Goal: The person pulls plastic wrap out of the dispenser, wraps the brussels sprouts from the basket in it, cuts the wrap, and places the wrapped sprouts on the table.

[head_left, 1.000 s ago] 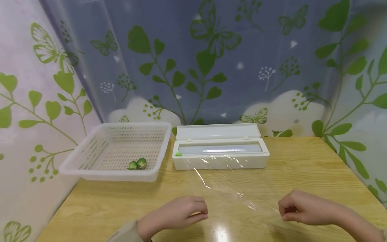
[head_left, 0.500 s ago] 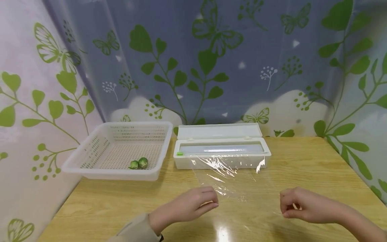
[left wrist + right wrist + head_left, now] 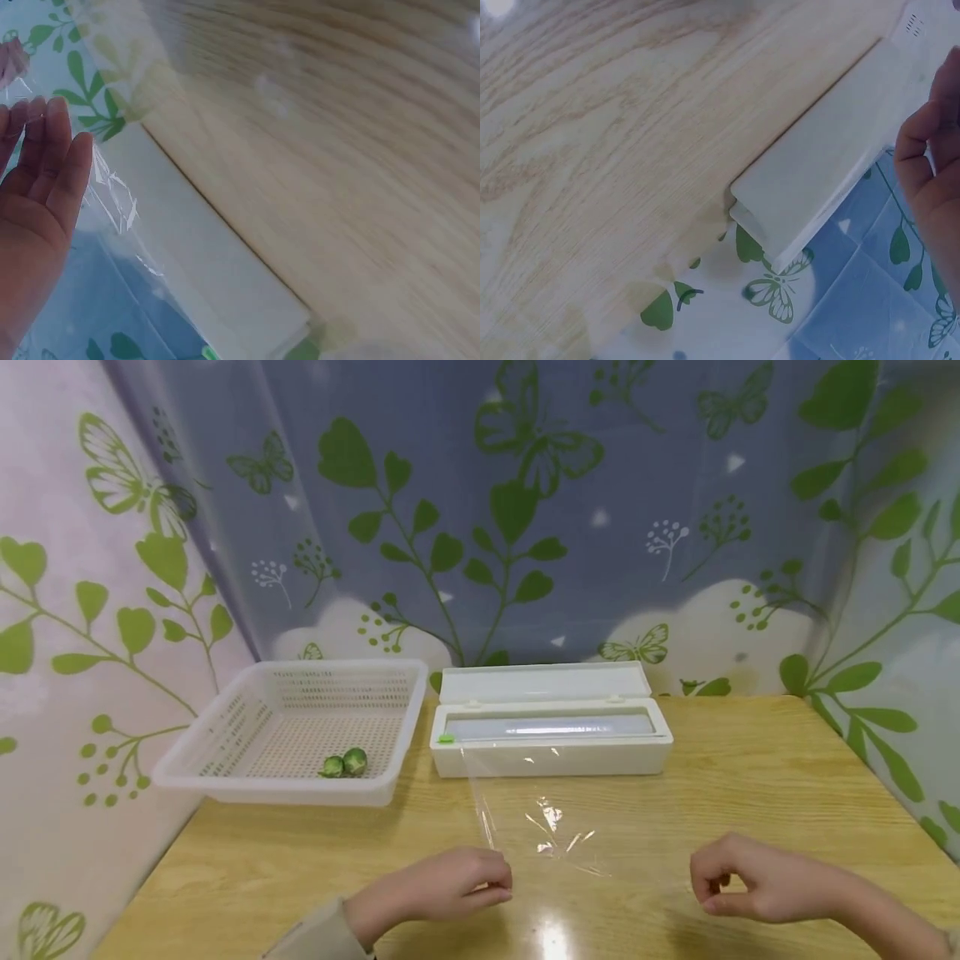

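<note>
Head view: A sheet of clear, glossy plastic film (image 3: 551, 818) stretches from the front edge of a long white plastic box (image 3: 637, 763) toward the person, spanning the gap between two bare hands. The left hand (image 3: 450, 883) pinches the film's near left corner between thumb and fingers; the right hand (image 3: 757, 878), curled likewise, pinches the right corner. The box lies with its long axis left to right on a pale wood-grain surface (image 3: 247, 860), beyond both hands, its lid tilted open at the back. Inside, a shiny film roll (image 3: 551, 727) runs the same way. To the left, a rectangular white perforated plastic basket (image 3: 262, 786) holds two small round green sprouts (image 3: 344, 763), touching, near its front right corner.

Left wrist view: Creased film gleams between the left hand's fingertips and the box, which runs diagonally.

Right wrist view: The right hand's fingers bend inward beside the slanting box; their grip cannot be made out here.
</note>
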`<state>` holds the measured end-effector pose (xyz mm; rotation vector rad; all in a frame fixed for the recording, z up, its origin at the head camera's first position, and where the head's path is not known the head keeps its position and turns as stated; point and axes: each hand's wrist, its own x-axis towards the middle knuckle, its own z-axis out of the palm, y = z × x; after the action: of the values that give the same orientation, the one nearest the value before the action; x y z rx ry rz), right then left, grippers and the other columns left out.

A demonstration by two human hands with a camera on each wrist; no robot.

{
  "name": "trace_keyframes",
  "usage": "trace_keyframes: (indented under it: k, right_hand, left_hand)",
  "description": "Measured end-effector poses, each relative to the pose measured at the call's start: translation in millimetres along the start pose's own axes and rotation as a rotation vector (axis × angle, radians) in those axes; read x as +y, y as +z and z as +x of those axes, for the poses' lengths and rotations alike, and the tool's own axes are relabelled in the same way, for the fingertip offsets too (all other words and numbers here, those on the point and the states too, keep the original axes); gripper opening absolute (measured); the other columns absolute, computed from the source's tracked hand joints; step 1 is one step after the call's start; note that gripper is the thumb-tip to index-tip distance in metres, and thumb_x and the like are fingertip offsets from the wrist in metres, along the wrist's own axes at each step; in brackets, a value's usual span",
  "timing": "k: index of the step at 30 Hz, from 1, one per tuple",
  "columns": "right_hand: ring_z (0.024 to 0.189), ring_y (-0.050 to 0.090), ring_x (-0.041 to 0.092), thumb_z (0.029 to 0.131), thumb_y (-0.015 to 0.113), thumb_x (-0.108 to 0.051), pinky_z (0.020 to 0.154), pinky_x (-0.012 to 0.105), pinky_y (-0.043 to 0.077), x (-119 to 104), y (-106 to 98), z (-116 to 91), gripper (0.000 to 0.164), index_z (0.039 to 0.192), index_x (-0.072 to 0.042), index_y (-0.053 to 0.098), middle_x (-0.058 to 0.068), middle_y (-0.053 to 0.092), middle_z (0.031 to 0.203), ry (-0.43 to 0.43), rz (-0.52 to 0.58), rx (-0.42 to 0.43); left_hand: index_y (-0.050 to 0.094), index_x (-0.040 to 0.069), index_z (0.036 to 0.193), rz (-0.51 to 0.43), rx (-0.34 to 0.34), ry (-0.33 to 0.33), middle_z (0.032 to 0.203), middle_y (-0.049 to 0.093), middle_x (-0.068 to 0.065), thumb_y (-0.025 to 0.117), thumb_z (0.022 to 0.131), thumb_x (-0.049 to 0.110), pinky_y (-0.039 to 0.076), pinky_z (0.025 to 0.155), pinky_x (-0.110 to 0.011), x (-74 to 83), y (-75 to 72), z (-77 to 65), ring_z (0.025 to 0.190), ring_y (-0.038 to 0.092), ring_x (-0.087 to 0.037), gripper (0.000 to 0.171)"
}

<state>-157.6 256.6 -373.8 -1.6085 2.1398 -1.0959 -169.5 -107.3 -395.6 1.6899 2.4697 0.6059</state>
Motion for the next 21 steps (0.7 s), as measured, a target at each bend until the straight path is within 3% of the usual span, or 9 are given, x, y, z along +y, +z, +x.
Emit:
trace_keyframes:
  k: [4, 8, 15, 21]
  right_hand:
    - [0.064, 0.035, -0.010, 0.078, 0.061, 0.003, 0.049, 0.012, 0.038, 3, 6, -1, 0.021, 0.075, -0.016, 0.052, -0.005, 0.046, 0.063, 0.036, -0.106, -0.038]
    - [0.060, 0.031, -0.011, 0.074, 0.064, 0.004, 0.048, 0.006, 0.032, 5, 12, -3, 0.025, 0.070, -0.017, 0.050, -0.009, 0.041, 0.059, 0.061, -0.204, -0.048]
    - [0.056, 0.030, -0.009, 0.071, 0.066, 0.002, 0.046, 0.008, 0.031, 4, 20, -6, 0.027, 0.068, -0.018, 0.048, -0.016, 0.037, 0.059, 0.168, -0.264, -0.096]
    - [0.053, 0.032, -0.008, 0.064, 0.068, 0.002, 0.046, 0.006, 0.027, 5, 26, -4, 0.031, 0.068, -0.020, 0.046, -0.020, 0.035, 0.060, 0.181, -0.388, -0.098]
  left_hand:
    - [0.053, 0.013, 0.075, 0.039, -0.027, -0.049, 0.071, 0.045, 0.012, 0.051, 0.090, 0.014, 0.033, 0.058, -0.007, -1.8, -1.9, -10.0, 0.063, 0.038, 0.004, 0.015]
    - [0.050, 0.016, 0.071, 0.139, -0.022, -0.070, 0.067, 0.043, 0.013, 0.054, 0.088, 0.014, 0.032, 0.055, -0.009, -2.5, -3.6, -19.2, 0.059, 0.037, 0.004, 0.017]
    - [0.049, 0.018, 0.067, 0.318, -0.014, -0.101, 0.062, 0.040, 0.014, 0.058, 0.083, 0.015, 0.030, 0.048, -0.012, -0.2, -1.8, -34.7, 0.052, 0.034, 0.002, 0.019]
    - [0.050, 0.022, 0.066, 0.486, 0.006, -0.035, 0.060, 0.039, 0.014, 0.063, 0.079, 0.024, 0.030, 0.046, -0.014, 3.0, 2.9, -41.1, 0.049, 0.035, 0.001, 0.018]
